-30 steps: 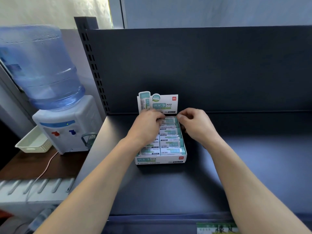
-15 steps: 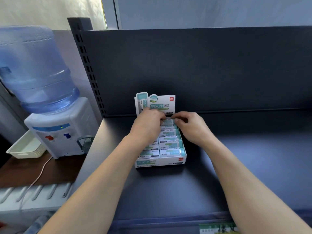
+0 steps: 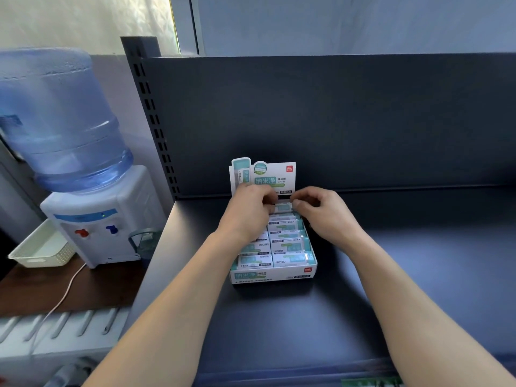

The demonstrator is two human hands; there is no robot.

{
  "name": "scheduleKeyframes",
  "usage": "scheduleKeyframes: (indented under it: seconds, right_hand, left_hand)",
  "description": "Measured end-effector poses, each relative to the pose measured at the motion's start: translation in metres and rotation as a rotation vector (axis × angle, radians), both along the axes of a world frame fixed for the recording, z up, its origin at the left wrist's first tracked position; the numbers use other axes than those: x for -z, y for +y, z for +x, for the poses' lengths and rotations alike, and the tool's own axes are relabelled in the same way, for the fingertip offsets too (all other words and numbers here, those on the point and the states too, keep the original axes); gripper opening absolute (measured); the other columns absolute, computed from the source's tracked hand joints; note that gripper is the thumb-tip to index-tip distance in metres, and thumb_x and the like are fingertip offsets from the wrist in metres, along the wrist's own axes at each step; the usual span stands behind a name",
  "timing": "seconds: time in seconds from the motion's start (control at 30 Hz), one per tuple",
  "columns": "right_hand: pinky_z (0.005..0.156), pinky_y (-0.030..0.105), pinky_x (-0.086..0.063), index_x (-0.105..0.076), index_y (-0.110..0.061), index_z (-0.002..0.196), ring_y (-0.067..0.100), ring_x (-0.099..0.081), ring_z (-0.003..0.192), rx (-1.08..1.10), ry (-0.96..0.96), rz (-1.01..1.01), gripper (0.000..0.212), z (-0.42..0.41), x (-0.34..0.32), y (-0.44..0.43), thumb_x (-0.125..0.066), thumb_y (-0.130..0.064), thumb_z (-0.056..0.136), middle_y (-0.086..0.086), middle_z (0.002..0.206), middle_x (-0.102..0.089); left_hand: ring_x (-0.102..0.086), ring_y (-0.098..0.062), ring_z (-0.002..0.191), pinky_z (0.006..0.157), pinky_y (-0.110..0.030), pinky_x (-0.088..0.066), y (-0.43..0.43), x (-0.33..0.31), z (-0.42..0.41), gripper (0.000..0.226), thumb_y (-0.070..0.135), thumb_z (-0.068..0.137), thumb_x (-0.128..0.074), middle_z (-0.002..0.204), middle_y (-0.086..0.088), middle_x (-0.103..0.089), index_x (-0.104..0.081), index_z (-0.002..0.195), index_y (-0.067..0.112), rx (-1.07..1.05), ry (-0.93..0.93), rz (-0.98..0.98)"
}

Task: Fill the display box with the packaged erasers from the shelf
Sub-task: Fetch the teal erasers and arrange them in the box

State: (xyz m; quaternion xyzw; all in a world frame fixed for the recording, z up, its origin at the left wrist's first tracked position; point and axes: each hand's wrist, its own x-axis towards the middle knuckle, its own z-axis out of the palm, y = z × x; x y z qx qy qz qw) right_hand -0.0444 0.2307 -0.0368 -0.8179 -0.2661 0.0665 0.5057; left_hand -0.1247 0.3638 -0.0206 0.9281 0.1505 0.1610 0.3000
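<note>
A white and teal display box [image 3: 273,275] stands on the dark shelf [image 3: 418,275], its printed header card [image 3: 279,177] upright at the back. Two rows of packaged erasers [image 3: 287,241] fill it. At the back of the box both hands meet over one packaged eraser [image 3: 282,208]. My left hand [image 3: 248,212] pinches its left end with curled fingers, and my right hand [image 3: 325,213] pinches its right end. The left hand hides the back of the left row.
A water dispenser [image 3: 92,219] with a blue bottle [image 3: 55,121] stands left of the shelf upright [image 3: 150,115]. A white basket [image 3: 42,247] sits beside it on a brown table. The shelf back panel [image 3: 335,121] rises behind the box.
The hands have stayed at the back of the box, with the fingertips drawing closer over the rearmost eraser. The camera view shifted slightly.
</note>
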Motion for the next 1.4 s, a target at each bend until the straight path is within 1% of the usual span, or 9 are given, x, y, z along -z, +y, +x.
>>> scheduleKeyframes:
  seconds: [0.13, 0.3, 0.37, 0.53, 0.8, 0.97, 1.13, 1.27, 1.4]
  right_hand:
    - [0.056, 0.017, -0.040, -0.066, -0.016, 0.092, 0.004, -0.052, 0.061, 0.009, -0.002, -0.001, 0.005, -0.002, 0.001, 0.001, -0.063, -0.017, 0.088, -0.009, 0.070, -0.059]
    - [0.065, 0.025, -0.048, -0.066, -0.015, 0.091, 0.008, -0.058, 0.072, -0.085, 0.152, 0.017, 0.008, 0.001, -0.007, -0.005, -0.067, -0.019, 0.085, -0.004, 0.082, -0.066]
    - [0.062, 0.024, -0.047, -0.064, -0.014, 0.089, 0.008, -0.058, 0.069, -0.131, 0.196, -0.012, 0.010, 0.001, -0.008, -0.006, -0.071, -0.016, 0.082, -0.005, 0.077, -0.065]
    - [0.061, 0.025, -0.046, -0.064, -0.014, 0.082, 0.008, -0.056, 0.063, -0.046, 0.122, 0.001, 0.007, 0.001, -0.001, 0.001, -0.071, -0.014, 0.082, -0.006, 0.071, -0.063]
    - [0.066, 0.029, -0.049, -0.066, -0.018, 0.085, 0.011, -0.060, 0.072, -0.110, 0.203, 0.005, 0.003, 0.002, -0.004, -0.005, -0.067, -0.016, 0.085, -0.004, 0.078, -0.066]
    - [0.064, 0.029, -0.047, -0.064, -0.015, 0.089, 0.011, -0.057, 0.068, -0.121, 0.182, -0.004, 0.008, 0.002, -0.003, -0.003, -0.069, -0.014, 0.084, -0.004, 0.076, -0.063]
    - [0.064, 0.028, -0.047, -0.062, -0.015, 0.093, 0.010, -0.058, 0.072, -0.145, 0.247, 0.015, 0.015, 0.003, -0.008, -0.010, -0.071, -0.022, 0.083, -0.004, 0.079, -0.064]
    - [0.062, 0.028, -0.045, -0.055, -0.014, 0.092, 0.014, -0.057, 0.072, -0.204, 0.322, -0.081, 0.025, 0.001, -0.011, -0.014, -0.076, -0.014, 0.078, 0.000, 0.079, -0.061]
    - [0.058, 0.026, -0.045, -0.054, -0.014, 0.091, 0.012, -0.056, 0.068, -0.176, 0.277, -0.120, 0.022, -0.003, -0.010, -0.010, -0.073, -0.014, 0.081, -0.002, 0.076, -0.060]
  left_hand:
    - [-0.058, -0.019, 0.095, 0.085, -0.033, -0.049, -0.003, 0.001, 0.001, 0.012, 0.004, 0.085, -0.059, 0.096, -0.003, -0.065, -0.070, 0.086, 0.009, -0.062, -0.107, 0.027]
    - [-0.050, -0.014, 0.107, 0.090, -0.024, -0.037, 0.004, 0.002, -0.003, 0.017, 0.019, 0.088, -0.061, 0.105, 0.004, -0.060, -0.072, 0.100, 0.013, 0.036, -0.065, -0.033]
    - [-0.050, -0.014, 0.108, 0.091, -0.023, -0.036, 0.005, 0.002, -0.005, 0.017, 0.019, 0.087, -0.063, 0.107, 0.004, -0.060, -0.072, 0.101, 0.014, 0.044, -0.057, -0.049]
    - [-0.049, -0.013, 0.108, 0.088, -0.021, -0.034, 0.004, 0.002, -0.005, 0.012, 0.017, 0.087, -0.063, 0.106, 0.004, -0.059, -0.072, 0.095, 0.014, 0.014, -0.077, -0.081]
    - [-0.052, -0.012, 0.101, 0.083, -0.021, -0.036, 0.002, 0.002, -0.005, 0.008, 0.017, 0.084, -0.067, 0.108, 0.002, -0.058, -0.069, 0.091, 0.017, -0.023, -0.065, -0.116]
    - [-0.057, -0.010, 0.093, 0.075, -0.019, -0.043, 0.005, -0.003, -0.012, 0.006, 0.026, 0.081, -0.070, 0.101, 0.006, -0.060, -0.069, 0.086, 0.022, 0.098, -0.016, -0.204]
    - [-0.052, -0.014, 0.106, 0.089, -0.031, -0.046, 0.003, -0.002, -0.013, 0.013, 0.031, 0.075, -0.076, 0.107, 0.005, -0.059, -0.063, 0.076, 0.031, 0.126, 0.049, -0.130]
    - [-0.054, -0.006, 0.089, 0.072, -0.015, -0.041, 0.001, -0.011, -0.018, 0.007, 0.027, 0.079, -0.072, 0.098, 0.007, -0.059, -0.065, 0.079, 0.025, 0.140, 0.013, -0.156]
    - [-0.056, -0.006, 0.079, 0.072, -0.023, -0.047, -0.003, -0.018, -0.027, 0.009, 0.026, 0.076, -0.075, 0.085, 0.010, -0.060, -0.067, 0.075, 0.022, 0.218, 0.115, -0.141]
